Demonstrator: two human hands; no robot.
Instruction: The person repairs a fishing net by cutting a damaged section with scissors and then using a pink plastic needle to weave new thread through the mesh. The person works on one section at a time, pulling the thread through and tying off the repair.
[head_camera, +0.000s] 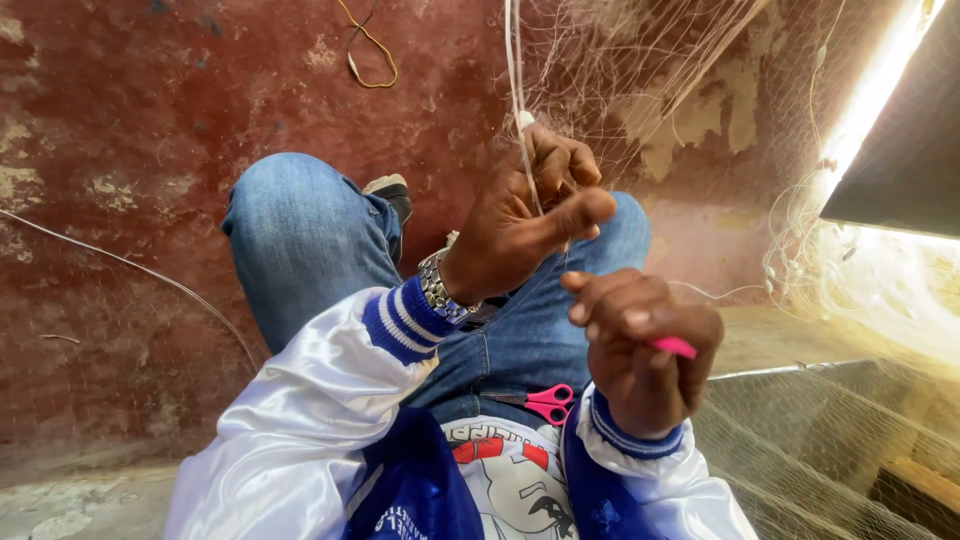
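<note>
Fishing net (640, 70): fine pale mesh hanging before you above your knees, one white cord (514, 60) of it pinched in your left hand (525, 215), fingers closed round it. Pink netting needle (674, 347): gripped in your right hand (640, 350), fist closed, just below and near the left. Pink-handled scissors (545, 402): lying on your lap against the jeans (300, 240); red worn floor (120, 150) beneath.

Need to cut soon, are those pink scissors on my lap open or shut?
Cannot tell: only the pink handles of the scissors show on the jeans; the blades are hidden.
</note>
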